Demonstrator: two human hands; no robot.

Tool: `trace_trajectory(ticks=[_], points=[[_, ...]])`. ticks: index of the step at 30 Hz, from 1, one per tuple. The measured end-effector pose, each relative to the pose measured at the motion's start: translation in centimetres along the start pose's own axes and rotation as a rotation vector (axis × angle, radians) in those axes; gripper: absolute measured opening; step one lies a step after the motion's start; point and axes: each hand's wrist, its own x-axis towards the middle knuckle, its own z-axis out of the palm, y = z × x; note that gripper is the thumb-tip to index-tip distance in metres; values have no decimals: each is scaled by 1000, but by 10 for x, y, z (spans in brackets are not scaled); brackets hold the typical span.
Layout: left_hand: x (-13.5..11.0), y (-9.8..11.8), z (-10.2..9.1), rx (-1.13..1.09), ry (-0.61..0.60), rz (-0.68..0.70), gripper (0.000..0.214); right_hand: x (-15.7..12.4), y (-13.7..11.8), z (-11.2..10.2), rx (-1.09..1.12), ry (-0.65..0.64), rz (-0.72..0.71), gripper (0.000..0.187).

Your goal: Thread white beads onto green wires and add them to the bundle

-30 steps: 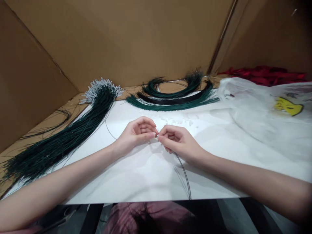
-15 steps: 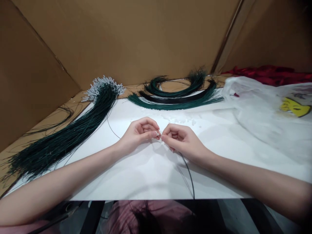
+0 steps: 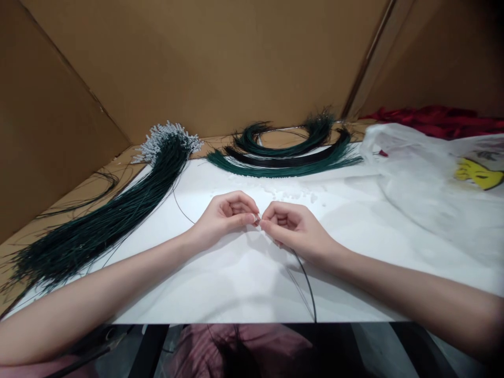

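Over the middle of the white tabletop, my left hand is closed in a pinch on a tiny white bead, mostly covered by the fingertips. My right hand meets it there, thumb and forefinger pinched on a thin dark wire. The wire emerges below the right palm and curves down over the table's front edge. Its tip near the bead is hidden, so I cannot tell whether it passes through. Behind the hands lie several loose white beads.
A long bundle of dark green wires with white beaded tips lies at left. Curved bunches of green and black wire rest at the back. A clear plastic bag and red fabric occupy the right. Cardboard walls enclose the table.
Both hands hold almost the same pose, fingertips still together. The white bead between them is slightly more covered, and the wire has shifted a little to the right.
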Motion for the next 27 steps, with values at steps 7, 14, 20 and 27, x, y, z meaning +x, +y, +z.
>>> trace_trajectory(ticks=[7, 14, 20, 27], points=[[-1, 3, 2, 39, -3, 7, 12, -1, -1, 0, 1, -7, 14, 8], [-2, 4, 3, 94, 9, -1, 15, -2, -2, -1, -4, -3, 7, 8], [-2, 1, 2, 49, 28, -6, 16, -1, -1, 0, 1, 6, 8, 8], [-3, 1, 0, 91, 6, -16, 14, -2, -3, 0, -27, 6, 4, 9]])
